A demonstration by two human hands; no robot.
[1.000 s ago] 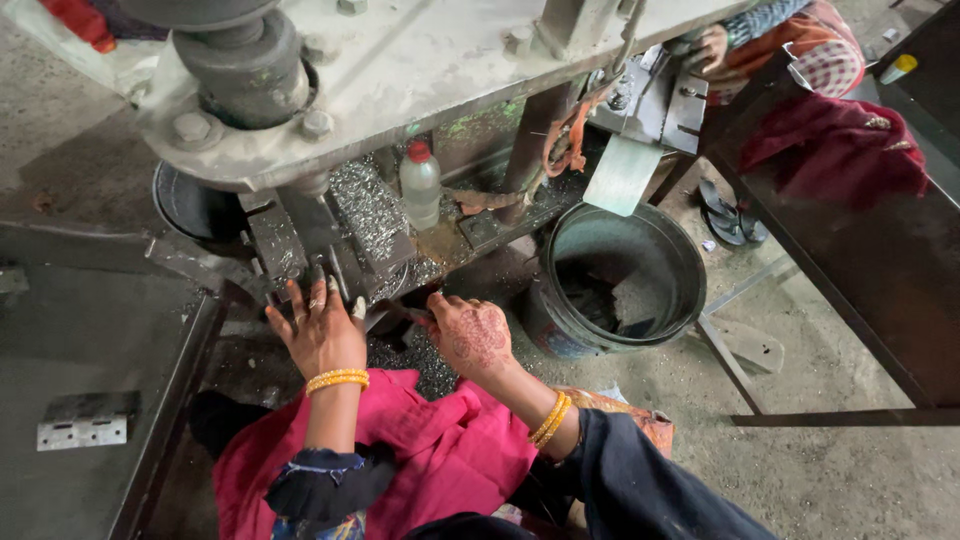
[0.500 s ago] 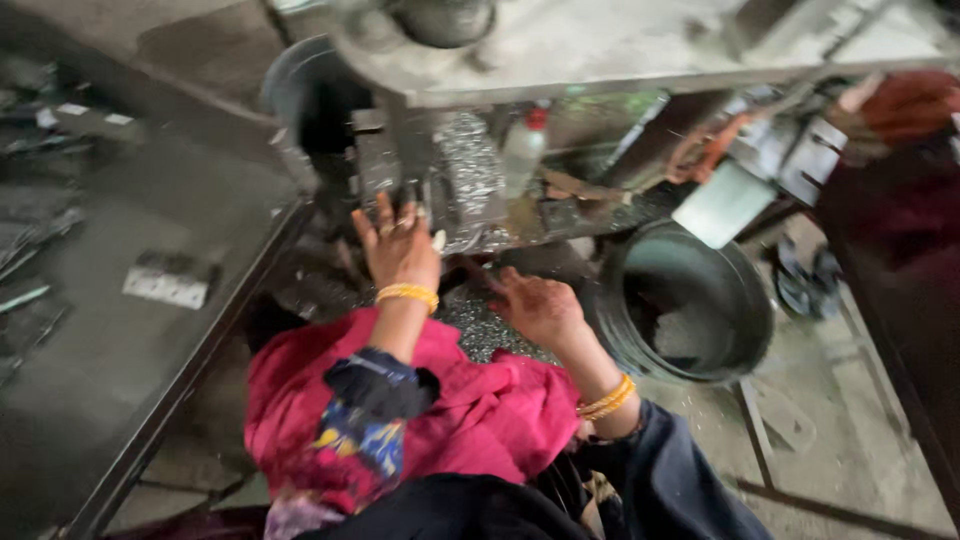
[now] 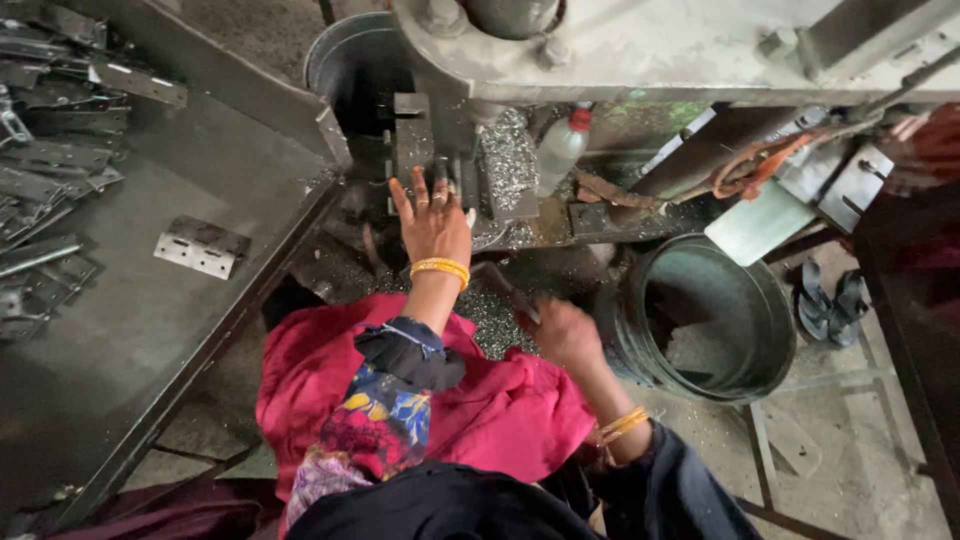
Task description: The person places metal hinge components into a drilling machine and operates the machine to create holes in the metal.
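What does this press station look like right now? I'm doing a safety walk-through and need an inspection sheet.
Surface: metal tray on the left, dusty; press bed littered with metal chips.
Job's things: left hand spread at the press die; right hand blurred, apparently holding a thin tool.
Clutter: hinge plate loose on tray, stacked hinge parts, plastic bottle.
Grip: left open; right unclear.
Cables: orange cord by the press.
Surroundings: dark bucket, sandals on concrete floor.
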